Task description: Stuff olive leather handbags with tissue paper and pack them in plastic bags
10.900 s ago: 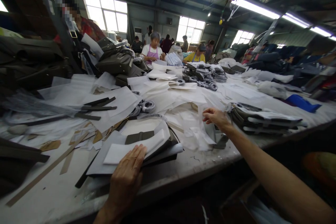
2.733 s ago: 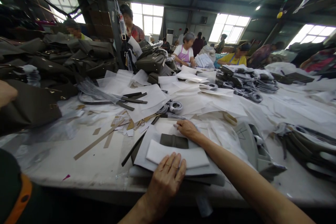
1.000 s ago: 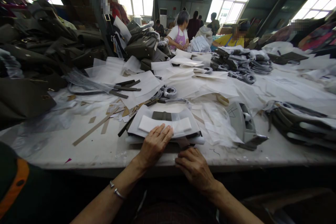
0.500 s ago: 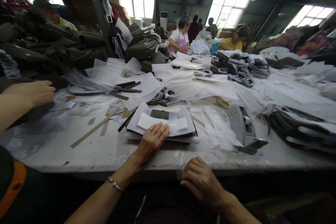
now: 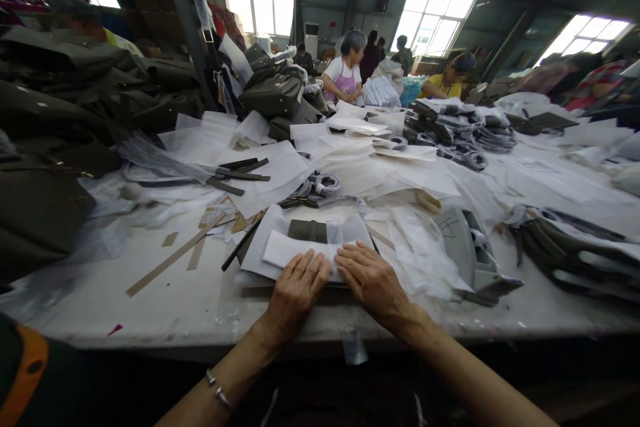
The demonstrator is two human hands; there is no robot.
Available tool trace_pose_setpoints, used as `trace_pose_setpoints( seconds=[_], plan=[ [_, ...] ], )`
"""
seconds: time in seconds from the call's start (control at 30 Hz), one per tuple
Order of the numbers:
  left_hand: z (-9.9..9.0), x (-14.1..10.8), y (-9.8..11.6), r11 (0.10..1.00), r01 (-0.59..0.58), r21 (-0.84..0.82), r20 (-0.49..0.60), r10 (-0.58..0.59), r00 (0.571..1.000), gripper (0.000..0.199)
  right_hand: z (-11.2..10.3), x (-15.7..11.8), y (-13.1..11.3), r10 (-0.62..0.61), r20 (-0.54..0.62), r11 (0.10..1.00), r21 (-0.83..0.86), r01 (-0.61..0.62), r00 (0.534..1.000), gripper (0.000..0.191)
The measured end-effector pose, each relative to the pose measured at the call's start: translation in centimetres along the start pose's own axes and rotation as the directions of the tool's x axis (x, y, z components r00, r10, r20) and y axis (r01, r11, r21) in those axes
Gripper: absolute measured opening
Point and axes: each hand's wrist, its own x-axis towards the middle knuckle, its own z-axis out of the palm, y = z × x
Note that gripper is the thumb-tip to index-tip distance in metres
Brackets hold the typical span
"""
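Observation:
A folded white sheet (image 5: 285, 248) lies across a flat dark bag wrapped in white foam sheeting (image 5: 265, 227), near the table's front edge. Part of a dark green strap piece (image 5: 308, 231) shows just behind the fold. My left hand (image 5: 299, 285) rests flat on the near side of the fold, fingers extended. Beside it, almost touching, my right hand (image 5: 371, 280) lies on the right part, fingers stretched out. A small clear plastic piece (image 5: 355, 347) hangs at the table edge below.
A grey tape dispenser (image 5: 463, 247) stands to the right, with stacked dark bags (image 5: 575, 247) beyond. Dark straps (image 5: 240, 173), loose white sheets (image 5: 380, 167) and brown strips (image 5: 173, 257) lie behind and left. A dark bag (image 5: 40, 213) sits far left. People work across the table.
My right hand has come up from the table edge onto the white fold. My left hand has moved slightly down. The other person's hand at the far left has gone from view.

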Motion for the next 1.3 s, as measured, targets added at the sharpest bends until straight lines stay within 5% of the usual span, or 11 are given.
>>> trace_pose_setpoints(
  seconds=[0.23, 0.4, 0.6, 0.77, 0.87, 1.03, 1.3],
  plan=[
    [0.0, 0.2, 0.3, 0.998, -0.006, -0.056, 0.133, 0.014, 0.991, 0.044, 1.2, -1.2, 0.0, -0.025, -0.073, 0.999, -0.036, 0.023, 0.997, 0.025],
    [-0.1, 0.4, 0.6, 0.990, 0.029, -0.138, 0.110, -0.014, 0.994, 0.040, 1.6, -1.0, 0.0, 0.018, -0.141, 0.999, 0.034, -0.013, 0.990, 0.016],
    [0.2, 0.3, 0.6, 0.987, 0.049, -0.151, 0.073, -0.038, 0.997, 0.036, -1.7, -3.0, -1.0, 0.071, -0.196, 0.950, 0.313, -0.006, 0.978, 0.011],
    [0.2, 0.3, 0.5, 0.983, 0.060, -0.175, 0.057, -0.051, 0.997, 0.036, -3.1, -8.4, -1.6, -0.192, 0.077, 0.964, 0.203, 0.174, 0.978, 0.017],
    [-0.1, 0.5, 0.4, 0.982, 0.056, -0.182, 0.053, -0.047, 0.998, 0.036, -1.0, -10.4, -1.5, -0.166, 0.166, 0.986, 0.034, 0.163, 0.972, 0.033],
    [-0.4, 0.6, 0.2, 0.976, 0.045, -0.211, 0.060, -0.033, 0.998, 0.035, 1.6, -9.6, -1.8, -0.104, 0.042, 0.991, 0.085, 0.100, 0.994, 0.029],
    [0.1, 0.3, 0.2, 0.968, 0.047, -0.245, 0.009, -0.046, 0.999, 0.026, 0.8, -8.1, -2.9, -0.115, -0.071, 0.949, 0.287, 0.131, 0.991, 0.033]
  ],
)
